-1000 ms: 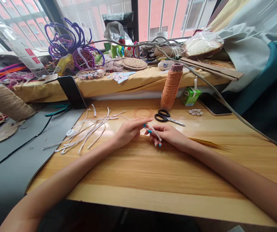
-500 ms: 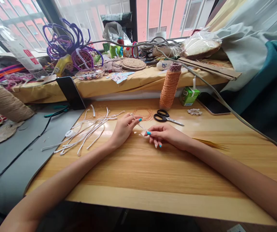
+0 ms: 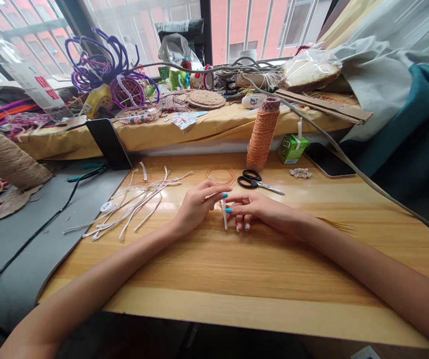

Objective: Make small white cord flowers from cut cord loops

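Note:
A short narrow white strip (image 3: 225,220) hangs nearly upright between my two hands over the wooden table. My left hand (image 3: 198,203) pinches its upper part between thumb and forefinger. From the other side, my right hand (image 3: 256,208) meets it with thumb and forefinger closed at the strip, its other fingers curled below. The fingertips partly hide the strip. Small white scraps lie under the hands. Just behind them is a coil of thin copper-coloured wire (image 3: 225,172), with black-handled scissors (image 3: 252,180) to its right.
Several white cords (image 3: 134,209) lie loose to the left. Behind stand a cone of orange twine (image 3: 262,134) and a green drink carton (image 3: 292,148); a phone (image 3: 328,159) lies at right. Another phone (image 3: 108,144) leans against the cluttered ledge. A grey cable (image 3: 367,182) crosses the right side.
The white strip has swung from slanting between the hands to nearly upright, its lower end towards me. My left hand has moved slightly right and down, bringing the fingertips together.

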A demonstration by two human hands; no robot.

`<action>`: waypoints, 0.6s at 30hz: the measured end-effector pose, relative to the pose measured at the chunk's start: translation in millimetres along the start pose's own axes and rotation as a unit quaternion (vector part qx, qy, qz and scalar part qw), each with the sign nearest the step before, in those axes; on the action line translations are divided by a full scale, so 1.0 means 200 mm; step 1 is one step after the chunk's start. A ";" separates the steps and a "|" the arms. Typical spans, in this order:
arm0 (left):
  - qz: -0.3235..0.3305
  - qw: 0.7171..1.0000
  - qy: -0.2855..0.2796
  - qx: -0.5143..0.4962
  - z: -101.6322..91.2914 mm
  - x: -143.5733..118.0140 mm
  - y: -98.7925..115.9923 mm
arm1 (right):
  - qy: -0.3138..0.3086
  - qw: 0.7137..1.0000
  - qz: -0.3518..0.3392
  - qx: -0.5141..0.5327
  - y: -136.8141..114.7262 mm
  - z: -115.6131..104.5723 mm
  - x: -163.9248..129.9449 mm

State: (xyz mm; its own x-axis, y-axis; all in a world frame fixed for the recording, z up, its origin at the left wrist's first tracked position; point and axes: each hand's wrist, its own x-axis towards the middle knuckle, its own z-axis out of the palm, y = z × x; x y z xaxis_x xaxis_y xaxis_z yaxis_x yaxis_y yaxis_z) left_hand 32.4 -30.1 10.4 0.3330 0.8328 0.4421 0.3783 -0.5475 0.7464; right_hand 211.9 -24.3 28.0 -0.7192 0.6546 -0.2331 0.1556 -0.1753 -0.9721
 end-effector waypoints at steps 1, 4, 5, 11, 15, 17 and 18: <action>0.001 1.000 -0.005 -0.003 0.00 0.00 0.00 | 0.008 1.000 -0.006 0.001 0.00 0.00 0.00; 0.001 1.000 -0.015 -0.007 0.01 -0.01 0.00 | 0.035 0.999 -0.007 0.010 0.00 0.01 0.01; 0.001 1.000 -0.019 -0.007 0.01 -0.01 0.00 | 0.042 0.999 -0.004 0.014 0.01 0.01 0.01; 0.010 0.998 -0.045 0.034 0.01 0.00 0.01 | 0.060 0.996 0.006 0.063 0.03 0.01 0.03; 0.014 0.997 -0.042 0.064 0.01 0.00 0.01 | 0.076 0.995 0.015 0.061 0.04 0.01 0.04; 0.017 0.997 -0.042 0.066 0.01 0.00 0.01 | 0.082 0.994 0.017 0.063 0.04 0.01 0.04; 0.018 0.997 -0.043 0.065 0.01 0.00 0.01 | 0.085 0.994 0.019 0.066 0.04 0.01 0.04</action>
State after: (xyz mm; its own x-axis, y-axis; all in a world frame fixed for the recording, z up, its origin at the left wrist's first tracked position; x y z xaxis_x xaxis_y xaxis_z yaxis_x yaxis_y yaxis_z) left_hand 34.5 -30.7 11.3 0.4187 0.8056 0.4191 0.4719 -0.5873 0.6575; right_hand 206.8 -22.1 18.8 -0.5871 0.7589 -0.2819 0.0832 -0.2898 -0.9534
